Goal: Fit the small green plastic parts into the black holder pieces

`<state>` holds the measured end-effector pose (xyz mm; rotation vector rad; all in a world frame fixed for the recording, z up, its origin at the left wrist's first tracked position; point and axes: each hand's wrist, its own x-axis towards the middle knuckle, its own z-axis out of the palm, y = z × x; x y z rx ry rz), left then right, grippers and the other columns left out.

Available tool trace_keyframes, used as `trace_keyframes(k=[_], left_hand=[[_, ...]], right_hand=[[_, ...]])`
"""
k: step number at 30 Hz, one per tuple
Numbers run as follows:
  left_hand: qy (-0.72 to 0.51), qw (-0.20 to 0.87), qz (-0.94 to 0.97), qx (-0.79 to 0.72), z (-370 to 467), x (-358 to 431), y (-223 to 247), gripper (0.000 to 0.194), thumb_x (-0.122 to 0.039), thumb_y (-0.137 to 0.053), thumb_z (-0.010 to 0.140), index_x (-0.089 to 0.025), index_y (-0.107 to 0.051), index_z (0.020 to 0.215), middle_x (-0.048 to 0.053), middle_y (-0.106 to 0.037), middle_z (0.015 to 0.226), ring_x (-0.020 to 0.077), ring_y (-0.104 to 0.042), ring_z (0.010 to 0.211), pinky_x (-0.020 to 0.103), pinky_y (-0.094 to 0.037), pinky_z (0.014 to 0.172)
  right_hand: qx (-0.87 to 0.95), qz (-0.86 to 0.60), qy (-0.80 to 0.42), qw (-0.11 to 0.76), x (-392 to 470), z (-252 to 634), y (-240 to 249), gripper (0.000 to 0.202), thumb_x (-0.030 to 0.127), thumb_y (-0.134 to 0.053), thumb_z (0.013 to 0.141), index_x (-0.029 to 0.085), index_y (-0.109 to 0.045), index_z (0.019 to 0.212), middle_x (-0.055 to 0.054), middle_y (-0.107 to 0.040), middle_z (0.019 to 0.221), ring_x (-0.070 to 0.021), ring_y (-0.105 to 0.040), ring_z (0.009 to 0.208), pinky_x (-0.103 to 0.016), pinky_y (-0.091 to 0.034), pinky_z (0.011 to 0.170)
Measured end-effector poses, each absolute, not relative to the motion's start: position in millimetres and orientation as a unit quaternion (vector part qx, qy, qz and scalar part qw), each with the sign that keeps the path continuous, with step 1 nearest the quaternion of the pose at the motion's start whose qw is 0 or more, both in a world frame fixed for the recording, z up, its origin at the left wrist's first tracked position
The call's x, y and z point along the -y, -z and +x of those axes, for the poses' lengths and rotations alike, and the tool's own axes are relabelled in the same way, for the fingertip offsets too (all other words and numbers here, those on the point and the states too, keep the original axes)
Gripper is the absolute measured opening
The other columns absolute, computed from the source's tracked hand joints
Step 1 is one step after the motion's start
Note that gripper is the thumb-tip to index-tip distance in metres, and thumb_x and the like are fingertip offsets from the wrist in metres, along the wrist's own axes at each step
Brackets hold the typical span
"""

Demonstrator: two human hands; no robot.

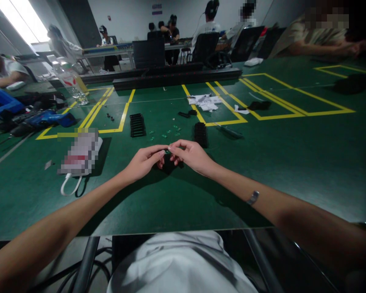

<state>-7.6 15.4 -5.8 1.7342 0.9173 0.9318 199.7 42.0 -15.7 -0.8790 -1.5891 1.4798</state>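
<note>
Just above the green table, my left hand (148, 160) and my right hand (190, 154) meet at the fingertips. Both are closed in a pinch around a small green circuit board (167, 152), mostly covered by the fingers. Beyond them, several similar small green boards (168, 132) lie loose on the tabletop. To the left of these is a row of black slotted parts (137, 125). A second black stack (200, 135) sits close beyond my right hand, with a dark-handled tool (230, 131) at its right.
A white power bank (82, 152) with a cable loop lies left of my forearm. Farther left are a blue power tool (49, 122) and a clear bottle (70, 83). Crumpled white paper (205, 102) and small black parts (187, 113) lie farther back. People sit around other tables.
</note>
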Motion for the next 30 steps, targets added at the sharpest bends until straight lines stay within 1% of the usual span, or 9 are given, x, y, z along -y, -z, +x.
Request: trace_keyframes(k=[3,6,9,11,14,19,23,26,30], left_hand=[[-0.39,0.486,0.684,-0.38,-8,-16,6,0.039,-0.038,-0.055,0.097,-0.015,-0.064,0.127,0.003,-0.065,0.077,0.0123,-0.06,0.066,0.024,-0.052,0.065],[-0.408,0.516,0.643,-0.391,-7,-15,6,0.041,-0.039,-0.058,0.095,-0.014,-0.064,0.127,0.004,-0.066,0.079,0.0142,-0.063,0.068,0.027,-0.054,0.067],[-0.431,0.549,0.6,-0.389,-5,-14,7,0.044,-0.039,-0.06,0.094,-0.013,-0.063,0.129,0.005,-0.067,0.079,0.0155,-0.065,0.067,0.03,-0.055,0.067],[-0.44,0.564,0.586,-0.381,-4,-13,8,0.046,-0.039,-0.061,0.093,-0.012,-0.061,0.131,0.006,-0.069,0.082,0.0161,-0.066,0.069,0.03,-0.056,0.068],[-0.436,0.57,0.586,-0.376,-2,-13,8,0.049,-0.037,-0.063,0.093,-0.011,-0.057,0.134,0.008,-0.07,0.089,0.0165,-0.067,0.073,0.03,-0.057,0.07],[-0.416,0.569,0.609,-0.363,-2,-13,6,0.053,-0.035,-0.062,0.094,-0.009,-0.05,0.138,0.009,-0.072,0.087,0.0178,-0.069,0.074,0.029,-0.056,0.068],[-0.386,0.567,0.639,-0.35,-2,-12,6,0.058,-0.032,-0.062,0.094,-0.01,-0.042,0.144,0.009,-0.072,0.086,0.0192,-0.07,0.076,0.029,-0.056,0.069],[-0.373,0.57,0.646,-0.345,-3,-12,7,0.06,-0.029,-0.063,0.093,-0.012,-0.04,0.146,0.01,-0.072,0.088,0.0189,-0.07,0.078,0.028,-0.055,0.068],[-0.363,0.591,0.639,-0.333,-5,-11,7,0.063,-0.028,-0.065,0.092,-0.016,-0.037,0.148,0.009,-0.071,0.092,0.0182,-0.069,0.079,0.027,-0.054,0.067]], right_hand=[[0.632,-0.346,-0.572,0.391,-39,199,14,0.032,0.048,-0.064,0.089,0.017,-0.062,0.095,-0.002,-0.067,0.073,-0.0115,-0.062,0.056,-0.023,-0.048,0.051],[0.649,-0.351,-0.535,0.412,-34,197,12,0.03,0.045,-0.065,0.089,0.018,-0.059,0.099,-0.002,-0.065,0.077,-0.0118,-0.062,0.058,-0.024,-0.051,0.052],[0.653,-0.351,-0.513,0.433,-31,194,12,0.03,0.042,-0.068,0.086,0.019,-0.058,0.102,-0.004,-0.063,0.091,-0.0142,-0.065,0.07,-0.024,-0.055,0.053],[0.648,-0.343,-0.521,0.437,-30,193,13,0.03,0.04,-0.069,0.085,0.019,-0.057,0.103,-0.005,-0.063,0.096,-0.0161,-0.067,0.078,-0.025,-0.057,0.056],[0.639,-0.327,-0.546,0.433,-31,192,16,0.029,0.036,-0.07,0.085,0.02,-0.057,0.105,-0.004,-0.064,0.094,-0.0167,-0.068,0.079,-0.027,-0.058,0.061],[0.629,-0.316,-0.564,0.432,-31,192,15,0.027,0.031,-0.071,0.084,0.019,-0.058,0.104,-0.005,-0.067,0.094,-0.0171,-0.069,0.081,-0.03,-0.059,0.069],[0.643,-0.326,-0.543,0.43,-30,194,15,0.028,0.032,-0.071,0.084,0.02,-0.06,0.107,-0.006,-0.069,0.099,-0.0186,-0.07,0.086,-0.032,-0.059,0.075],[0.662,-0.329,-0.528,0.417,-29,196,13,0.032,0.034,-0.07,0.084,0.02,-0.06,0.111,-0.006,-0.071,0.099,-0.0205,-0.071,0.089,-0.035,-0.059,0.079],[0.707,-0.323,-0.484,0.401,-26,199,8,0.034,0.035,-0.068,0.087,0.021,-0.061,0.117,-0.007,-0.072,0.101,-0.0212,-0.071,0.086,-0.035,-0.059,0.075]])
